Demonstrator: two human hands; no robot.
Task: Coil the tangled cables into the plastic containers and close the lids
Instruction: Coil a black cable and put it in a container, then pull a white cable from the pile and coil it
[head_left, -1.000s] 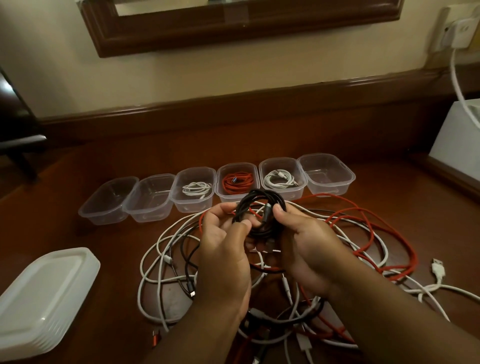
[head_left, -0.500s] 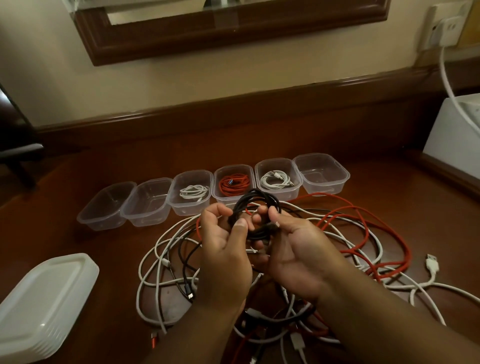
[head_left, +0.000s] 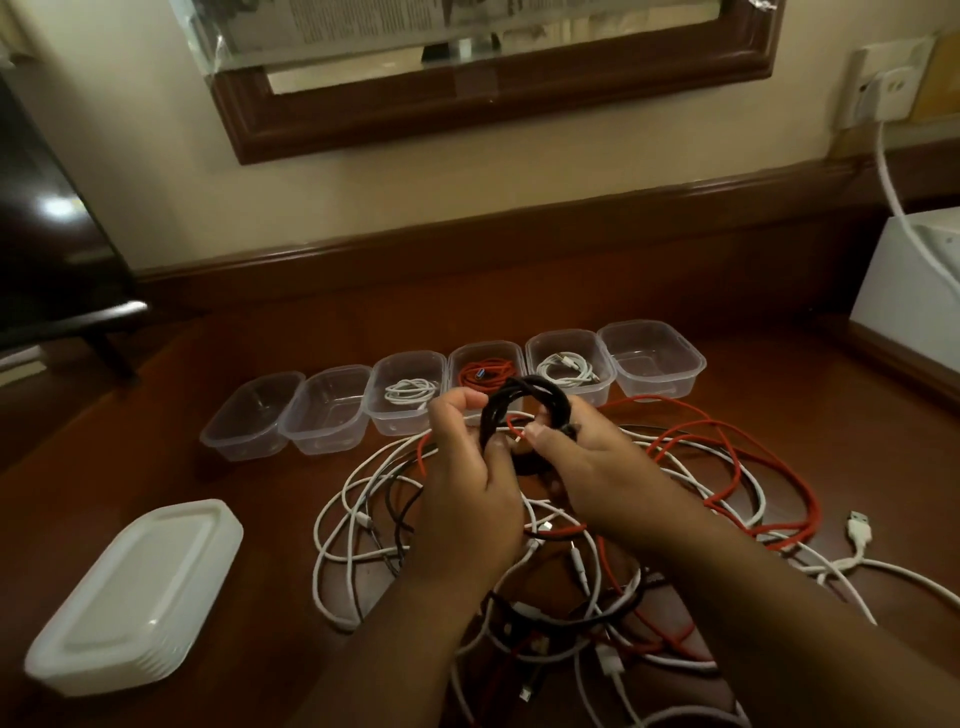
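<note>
Both hands, left hand (head_left: 467, 483) and right hand (head_left: 587, 457), pinch black coil (head_left: 524, 402); keep loops tight, drop into empty container (head_left: 655, 358) at 1 o'clock.

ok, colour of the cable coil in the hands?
Black: the coil, held by both hands, seen in the head view.

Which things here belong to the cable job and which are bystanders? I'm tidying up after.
Job: black coiled cable in both hands, tangled white, red and black cables, six clear plastic containers, stacked white plastic lids.
Bystanders: wood-framed mirror, white box, wall socket.
</note>
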